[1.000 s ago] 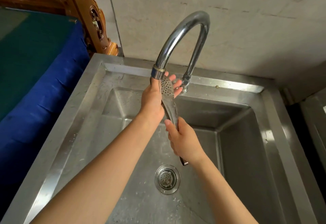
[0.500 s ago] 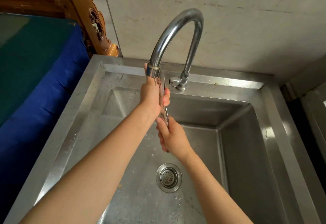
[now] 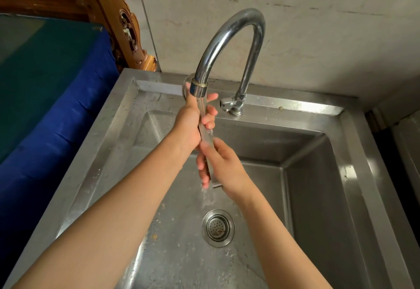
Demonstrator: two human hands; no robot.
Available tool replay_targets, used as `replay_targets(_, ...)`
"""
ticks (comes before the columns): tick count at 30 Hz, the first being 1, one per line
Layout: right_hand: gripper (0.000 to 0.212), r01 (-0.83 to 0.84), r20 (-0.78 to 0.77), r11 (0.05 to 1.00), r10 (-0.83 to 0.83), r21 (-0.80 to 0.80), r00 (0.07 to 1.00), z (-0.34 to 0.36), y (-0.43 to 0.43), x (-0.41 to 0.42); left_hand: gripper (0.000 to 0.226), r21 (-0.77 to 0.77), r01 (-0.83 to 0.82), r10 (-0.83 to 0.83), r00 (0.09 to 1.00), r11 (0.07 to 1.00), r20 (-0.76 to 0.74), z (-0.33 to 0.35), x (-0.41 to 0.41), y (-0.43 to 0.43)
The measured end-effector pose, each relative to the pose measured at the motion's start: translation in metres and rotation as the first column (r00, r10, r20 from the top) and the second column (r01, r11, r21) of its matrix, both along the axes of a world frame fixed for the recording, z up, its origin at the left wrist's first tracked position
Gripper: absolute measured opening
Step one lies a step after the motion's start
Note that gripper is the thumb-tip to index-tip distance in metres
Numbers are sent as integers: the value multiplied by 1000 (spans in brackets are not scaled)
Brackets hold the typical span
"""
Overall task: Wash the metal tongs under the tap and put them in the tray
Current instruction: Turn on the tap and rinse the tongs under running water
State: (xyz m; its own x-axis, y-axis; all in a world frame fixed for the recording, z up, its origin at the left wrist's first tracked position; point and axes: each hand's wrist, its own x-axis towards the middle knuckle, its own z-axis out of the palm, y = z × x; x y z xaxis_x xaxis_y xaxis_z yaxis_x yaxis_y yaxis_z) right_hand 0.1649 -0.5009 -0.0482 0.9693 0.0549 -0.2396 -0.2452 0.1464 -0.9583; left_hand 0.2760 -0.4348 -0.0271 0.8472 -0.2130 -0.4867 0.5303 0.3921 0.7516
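Tongs [image 3: 207,137] are sitting under the running tap [image 3: 229,38], both hands gripping them: left hand [image 3: 193,122] above, right hand [image 3: 223,168] below. Water is wetting the steel sink [image 3: 318,197] against a pale wall [image 3: 318,27].

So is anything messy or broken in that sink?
Nothing broken. A small brownish scrap lies on the sink floor left of the drain. Both hands, left hand and right hand, hold the tongs under the running tap.

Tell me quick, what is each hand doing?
Left hand: closed on the upper part of the shiny metal tongs.
Right hand: closed on their lower part.
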Motion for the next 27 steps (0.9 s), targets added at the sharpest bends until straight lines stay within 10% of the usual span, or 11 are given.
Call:
replay_targets(9,37,225,104,767,-204,-601,973,-8,-3,22,16,30,-3,-3,983,1000,182,-3,-24,-16)
replay_targets(15,22,200,236,766,-65,-611,970,-13,6,10,46,-36,-3,9,986,999,167,5,-19,-11)
replay_targets(27,17,313,251,828,-216,-465,944,-29,14,1,28,526,-8,-232,891,851,389,3,-54,68)
